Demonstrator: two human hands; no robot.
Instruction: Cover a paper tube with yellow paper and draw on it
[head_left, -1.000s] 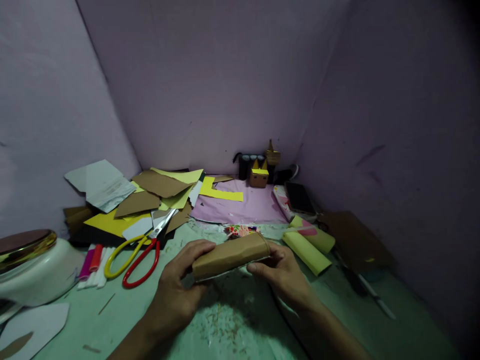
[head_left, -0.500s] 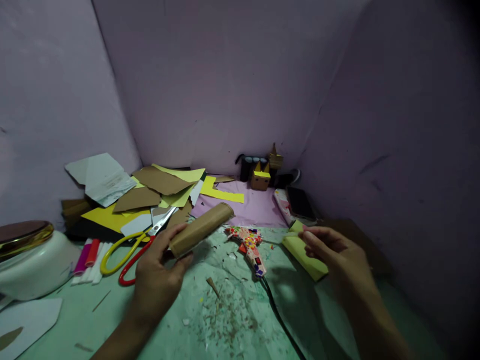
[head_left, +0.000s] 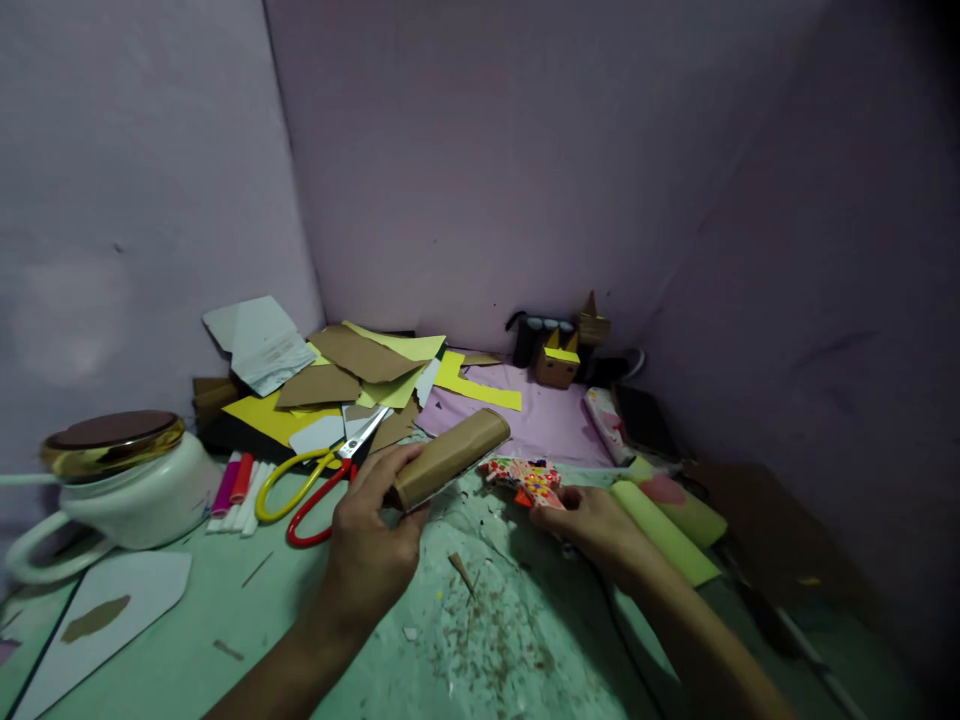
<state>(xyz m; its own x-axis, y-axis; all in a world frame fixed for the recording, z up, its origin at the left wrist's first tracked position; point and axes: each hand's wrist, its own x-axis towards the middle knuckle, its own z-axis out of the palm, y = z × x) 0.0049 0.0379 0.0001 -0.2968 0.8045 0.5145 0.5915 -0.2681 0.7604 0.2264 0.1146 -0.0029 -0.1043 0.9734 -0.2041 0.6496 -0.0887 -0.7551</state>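
My left hand (head_left: 379,530) is closed around one end of a brown cardboard tube (head_left: 454,455), which is tilted up to the right above the green tabletop (head_left: 337,645). The fingers of my right hand (head_left: 589,520) are wrapped round the handle of a flower-patterned glue gun (head_left: 529,480). Its nozzle points left, just below the tube's far end, and its dark cord trails toward the front edge. Red-and-yellow-handled scissors (head_left: 322,490) lie just left of my left hand.
Cut paper and cardboard (head_left: 367,355) are piled at the back left. A white mug (head_left: 135,500) and markers (head_left: 234,490) stand or lie at the left. Small cardboard boxes (head_left: 556,368) are at the back; a phone (head_left: 645,420) and green folded paper (head_left: 664,530) lie right.
My right hand has moved left from the green paper and taken hold of the glue gun. The camera view has shifted left. My left hand still holds the tube.
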